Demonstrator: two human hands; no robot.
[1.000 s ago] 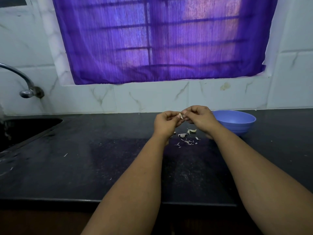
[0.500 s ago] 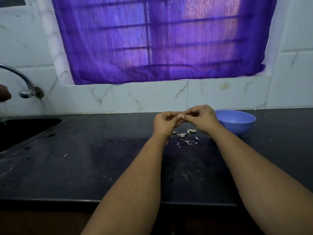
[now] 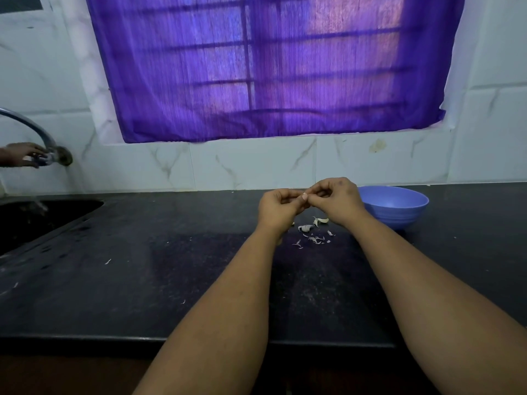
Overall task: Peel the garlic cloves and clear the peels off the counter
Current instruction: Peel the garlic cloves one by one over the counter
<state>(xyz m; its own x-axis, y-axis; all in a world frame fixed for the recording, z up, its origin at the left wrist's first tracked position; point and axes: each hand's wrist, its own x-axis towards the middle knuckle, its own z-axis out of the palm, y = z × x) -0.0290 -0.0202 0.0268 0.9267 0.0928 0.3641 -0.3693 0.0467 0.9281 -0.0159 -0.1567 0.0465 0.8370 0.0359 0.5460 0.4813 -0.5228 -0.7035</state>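
The left hand (image 3: pixel 278 208) and right hand (image 3: pixel 335 199) meet fingertip to fingertip above the counter (image 3: pixel 171 280), both with fingers curled in and pinched together on a small pale bit between them, likely a garlic clove (image 3: pixel 304 197), though it is too hidden to be sure. Just below and slightly right of the hands lies a loose scatter of peels (image 3: pixel 313 232), with one larger clove-like piece among them; the small flakes are too many and too fine to count. A few stray flakes lie well apart toward the left. One blue bowl (image 3: pixel 399 209) stands just right of the right hand, near the back wall. The counter is dark, speckled stone; its front edge runs across the lower frame, and bare surface stretches left from the forearms to the sink (image 3: pixel 42 220) at the far left. One curved tap (image 3: pixel 31 129) rises over the sink, and a third hand (image 3: pixel 21 153), another person's, rests on its base. White marbled tiles (image 3: pixel 256 163) back the counter beneath one purple curtain (image 3: pixel 265 67).
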